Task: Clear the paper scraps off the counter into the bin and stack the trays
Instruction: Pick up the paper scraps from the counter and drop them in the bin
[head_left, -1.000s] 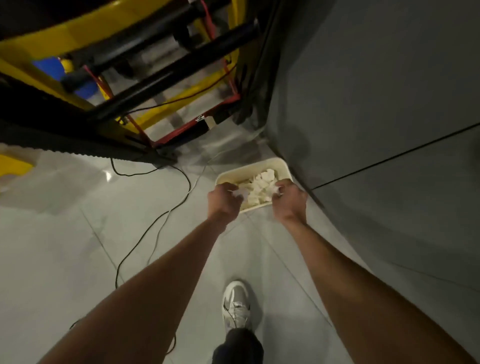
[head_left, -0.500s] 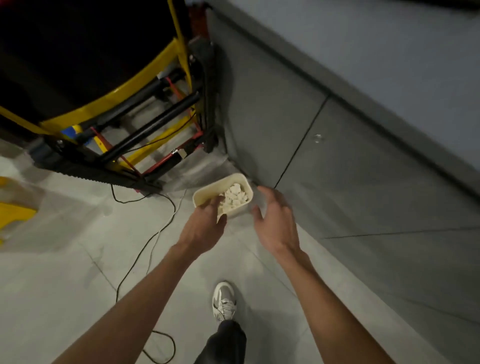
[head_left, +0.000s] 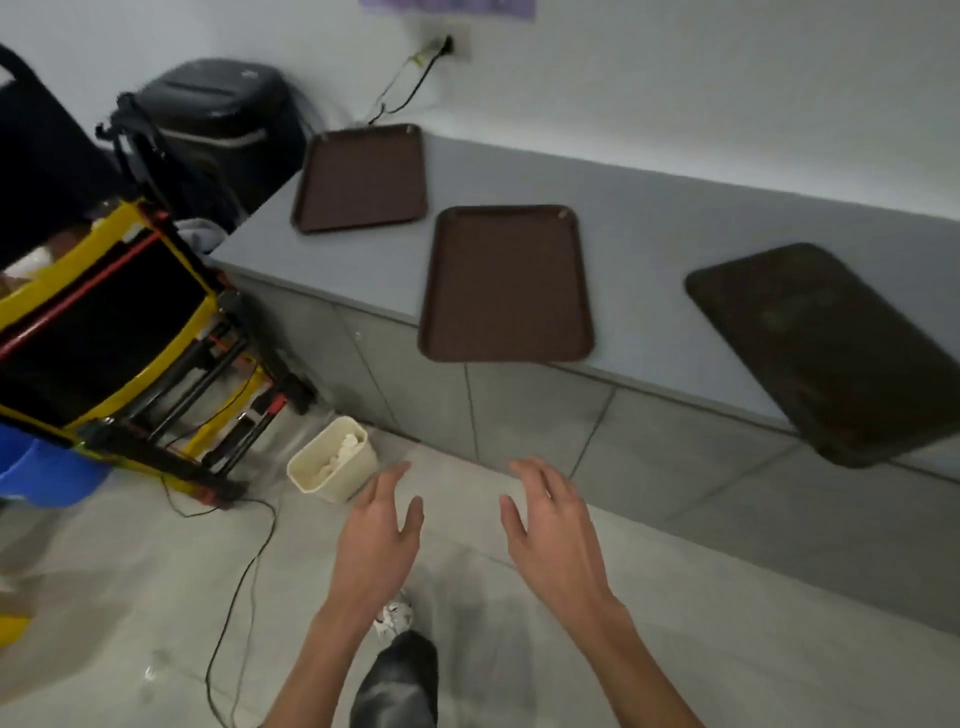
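1. Both hands are held out over the floor, palms down and fingers spread loosely. The left hand (head_left: 382, 525) and the right hand (head_left: 550, 525) hold nothing.
2. The cream bin (head_left: 345, 480) stands on the floor at about 10 o'clock from the left hand, just beside the fingertips but apart from them. White paper scraps (head_left: 344, 451) lie inside it.
3. Three brown trays lie singly on the grey tabletop (head_left: 649, 244), well apart from one another. From the hands, the far tray (head_left: 361, 179) is at 11 o'clock, the middle tray (head_left: 506, 283) at 12 o'clock and the right tray (head_left: 826, 353) at 2 o'clock. The right tray's near end seems to hang past the front edge.
4. Judgement: every scrap in view is in the bin, so the clearing step looks finished. The stacking step is not yet begun.
5. The next move probably calls for both hands to rise to the tabletop and take one tray by its rims. The middle tray is nearest. The overhanging tray might tip if nudged.
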